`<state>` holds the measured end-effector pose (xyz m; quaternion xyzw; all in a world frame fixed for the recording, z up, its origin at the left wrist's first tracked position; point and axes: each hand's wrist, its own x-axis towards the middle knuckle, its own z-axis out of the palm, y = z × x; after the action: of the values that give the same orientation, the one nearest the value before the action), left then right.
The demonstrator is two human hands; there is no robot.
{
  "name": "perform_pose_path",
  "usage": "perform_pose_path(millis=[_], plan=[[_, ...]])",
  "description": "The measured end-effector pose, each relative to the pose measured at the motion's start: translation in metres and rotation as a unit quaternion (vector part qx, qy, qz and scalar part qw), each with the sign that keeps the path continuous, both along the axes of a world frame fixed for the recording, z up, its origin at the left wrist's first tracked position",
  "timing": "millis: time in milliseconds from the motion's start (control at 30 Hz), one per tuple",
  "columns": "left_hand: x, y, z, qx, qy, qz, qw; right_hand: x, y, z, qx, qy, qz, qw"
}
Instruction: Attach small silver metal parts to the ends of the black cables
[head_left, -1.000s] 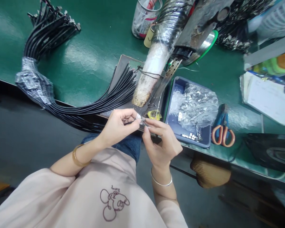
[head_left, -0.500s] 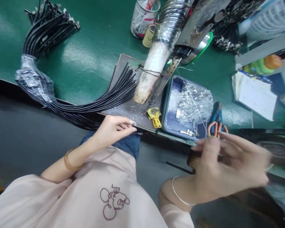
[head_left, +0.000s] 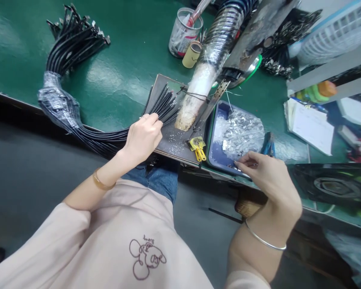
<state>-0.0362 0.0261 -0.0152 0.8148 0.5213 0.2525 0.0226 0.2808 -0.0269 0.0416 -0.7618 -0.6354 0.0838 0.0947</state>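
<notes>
A thick bundle of black cables point(head_left: 114, 134) runs from a plastic-wrapped bend at the left onto a dark metal plate point(head_left: 174, 142) at the bench edge. My left hand point(head_left: 144, 134) lies on the free cable ends, fingers curled over them. My right hand point(head_left: 266, 174) reaches into the near edge of a blue tray point(head_left: 216, 150) of small silver metal clips point(head_left: 242, 134), thumb and fingers pinched together at the tray's rim; what they hold is too small to make out.
A taped white and silver cylinder point(head_left: 200, 86) slants over the plate. A yellow clip point(head_left: 197, 145) lies beside the tray, blue scissors point(head_left: 268, 145) to its right. A clear cup point(head_left: 185, 34), a tape roll point(head_left: 191, 54), papers point(head_left: 311, 124) and a dark machine point(head_left: 331, 184) stand around.
The hands, pinched together over the plate a second ago, have parted. The left went up onto the cable ends; the right swung out to the right, then came back to the blue tray.
</notes>
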Motion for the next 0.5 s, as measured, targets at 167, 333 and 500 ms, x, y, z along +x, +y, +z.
perform_pose_path(millis=[167,333,500], plan=[[-0.01,-0.015,0.013,-0.058,-0.096,-0.061,0.992,-0.008,0.007,0.006,-0.081,0.069,0.027,0.994],[-0.021,-0.027,0.025,-0.254,-0.158,-0.256,0.919,-0.007,0.006,-0.007,-0.042,0.15,0.054,0.986],[-0.011,-0.024,0.024,-0.524,-0.246,-0.485,0.656,0.0,-0.003,-0.019,0.02,0.124,0.063,0.99]])
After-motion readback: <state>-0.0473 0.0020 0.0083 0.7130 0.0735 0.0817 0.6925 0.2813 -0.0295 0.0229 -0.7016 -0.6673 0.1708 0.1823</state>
